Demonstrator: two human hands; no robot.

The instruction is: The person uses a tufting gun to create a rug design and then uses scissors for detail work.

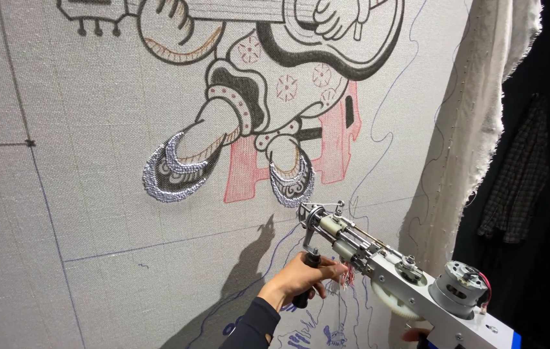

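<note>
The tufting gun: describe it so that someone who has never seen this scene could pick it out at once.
Start at the large grey backing cloth stretched upright, with a cartoon guitar player drawn on it. Below the figure's tufted silver shoes, at lower right, the left hand grips a black front handle. That handle belongs to the tufting gun, the only metal machine here, its needle end toward the cloth and a round motor at its rear.

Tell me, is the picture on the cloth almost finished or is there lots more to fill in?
Lots more. Done: the two shoes look filled with grey yarn, and black outlines show thick stitching. In hand: the left hand grips the front handle of the tufting gun, its tip near the cloth; the right hand barely shows at its rear. Left: the red stool looks only coloured in, and blue drawn lines below stay bare.
</note>
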